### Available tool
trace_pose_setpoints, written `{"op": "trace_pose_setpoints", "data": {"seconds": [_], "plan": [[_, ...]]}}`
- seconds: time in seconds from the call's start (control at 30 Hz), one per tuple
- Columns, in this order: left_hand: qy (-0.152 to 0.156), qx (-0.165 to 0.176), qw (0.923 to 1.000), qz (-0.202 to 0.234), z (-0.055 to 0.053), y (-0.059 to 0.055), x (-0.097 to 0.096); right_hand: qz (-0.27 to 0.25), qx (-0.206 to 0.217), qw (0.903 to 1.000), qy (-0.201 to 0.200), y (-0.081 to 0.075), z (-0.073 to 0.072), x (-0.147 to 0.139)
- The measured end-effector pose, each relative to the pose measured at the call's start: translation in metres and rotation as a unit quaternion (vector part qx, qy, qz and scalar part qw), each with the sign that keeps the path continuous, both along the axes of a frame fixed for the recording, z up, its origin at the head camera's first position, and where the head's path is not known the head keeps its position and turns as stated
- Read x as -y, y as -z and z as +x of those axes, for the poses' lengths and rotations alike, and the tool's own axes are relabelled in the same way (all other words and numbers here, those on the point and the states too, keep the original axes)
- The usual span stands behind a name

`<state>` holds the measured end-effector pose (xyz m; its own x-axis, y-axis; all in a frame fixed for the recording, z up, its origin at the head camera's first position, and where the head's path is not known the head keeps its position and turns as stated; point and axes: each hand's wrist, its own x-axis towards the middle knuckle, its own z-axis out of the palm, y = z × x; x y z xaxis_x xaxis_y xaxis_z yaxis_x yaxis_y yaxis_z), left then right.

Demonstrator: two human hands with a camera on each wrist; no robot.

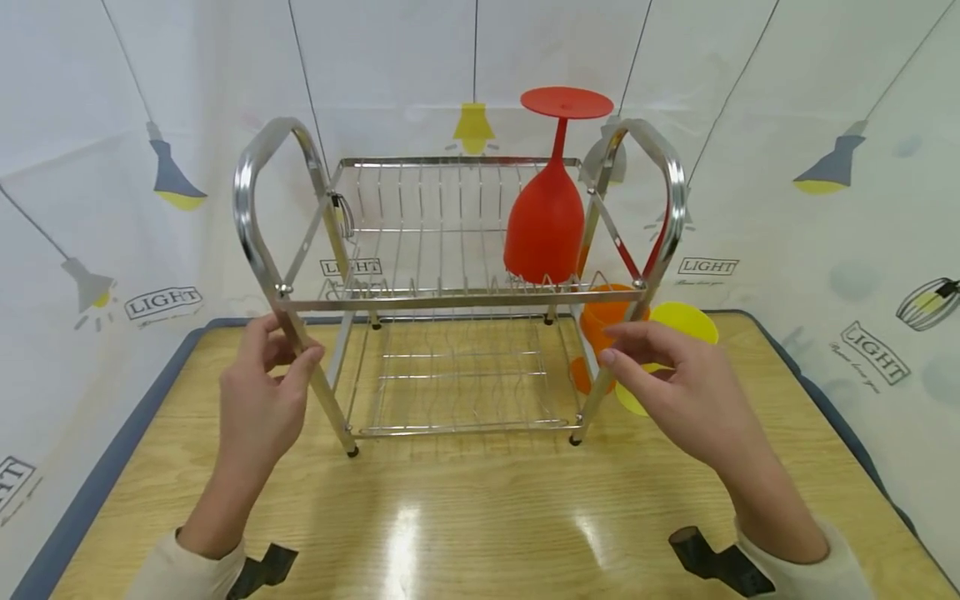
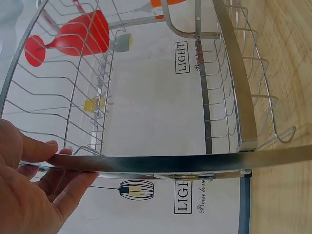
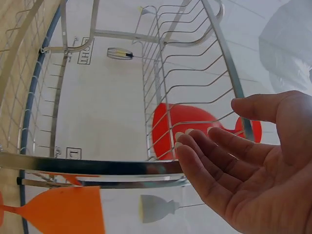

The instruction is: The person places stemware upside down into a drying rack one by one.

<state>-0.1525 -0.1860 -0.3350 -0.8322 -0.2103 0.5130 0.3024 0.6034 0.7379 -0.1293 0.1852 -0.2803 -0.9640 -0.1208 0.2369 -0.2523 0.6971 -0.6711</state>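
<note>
A two-tier metal dish rack (image 1: 465, 302) stands on the wooden table. My left hand (image 1: 266, 392) holds its left front leg, thumb on one side and fingers on the other; the left wrist view shows this hand (image 2: 36, 180) around the metal tube. By the right front leg is my right hand (image 1: 686, 383). In the right wrist view that hand (image 3: 253, 170) has loosely extended fingers, with thumb and fingers spread apart and nothing between them. A red goblet (image 1: 547, 225) sits upside down at the right of the upper tier.
Beside the rack's right side stand an orange goblet (image 1: 600, 321) and a yellow goblet (image 1: 682, 321), partly hidden by the right hand and the rack. A white curtain printed with lamps (image 1: 472, 129) hangs behind. Dark blue edging (image 1: 817, 392) borders the table (image 1: 465, 517).
</note>
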Motion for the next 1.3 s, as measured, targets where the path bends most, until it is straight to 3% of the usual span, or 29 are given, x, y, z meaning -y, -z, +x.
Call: {"op": "trace_pose_setpoints", "data": {"seconds": [0.17,0.43,0.7,0.97,1.3], "plan": [[0.005,0.033,0.9992,0.023,0.002,-0.002,0.003,0.001,0.016,0.9998,0.012,0.011,-0.005,-0.008],[0.018,0.057,0.9970,0.049,0.000,0.000,0.004,-0.015,0.030,0.9992,0.022,0.028,-0.010,-0.024],[0.023,0.054,0.9968,0.054,-0.002,0.002,0.006,0.002,0.041,0.9977,0.055,0.042,-0.012,-0.035],[0.022,0.046,0.9975,0.049,-0.001,0.002,0.007,0.000,0.000,0.9887,0.150,0.073,-0.020,-0.041],[0.016,0.047,0.9980,0.039,-0.002,0.004,0.007,-0.010,0.020,0.9722,0.233,0.096,-0.030,-0.057]]}}
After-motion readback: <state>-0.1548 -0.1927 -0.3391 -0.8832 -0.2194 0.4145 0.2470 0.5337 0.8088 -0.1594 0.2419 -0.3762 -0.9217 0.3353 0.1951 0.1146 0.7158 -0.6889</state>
